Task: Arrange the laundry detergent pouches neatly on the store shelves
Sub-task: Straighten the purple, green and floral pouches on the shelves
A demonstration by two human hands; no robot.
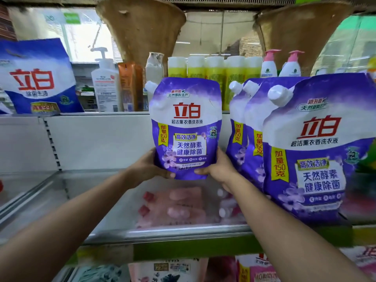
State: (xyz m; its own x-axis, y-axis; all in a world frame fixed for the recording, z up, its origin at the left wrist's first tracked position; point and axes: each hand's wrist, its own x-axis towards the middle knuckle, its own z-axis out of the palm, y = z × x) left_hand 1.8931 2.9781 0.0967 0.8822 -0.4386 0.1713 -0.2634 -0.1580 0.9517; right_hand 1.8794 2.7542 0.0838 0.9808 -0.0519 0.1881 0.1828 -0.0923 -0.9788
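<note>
A purple and white detergent pouch (186, 127) with a white cap at its top left is held upright above the glass shelf (189, 232). My left hand (151, 165) grips its lower left corner and my right hand (218, 169) grips its lower right corner. To the right, three matching purple pouches stand in a row on the same shelf, the nearest one (313, 151) large in front, the two behind it (247, 127) partly covered.
A blue and white detergent bag (38, 78) stands on the upper shelf at left. Pump bottles (105, 86), yellow bottles (215, 72) and pink-capped bottles (284, 64) line the upper shelf. Pink pouches (177, 204) show through the glass below. The white back panel (97, 139) stands behind.
</note>
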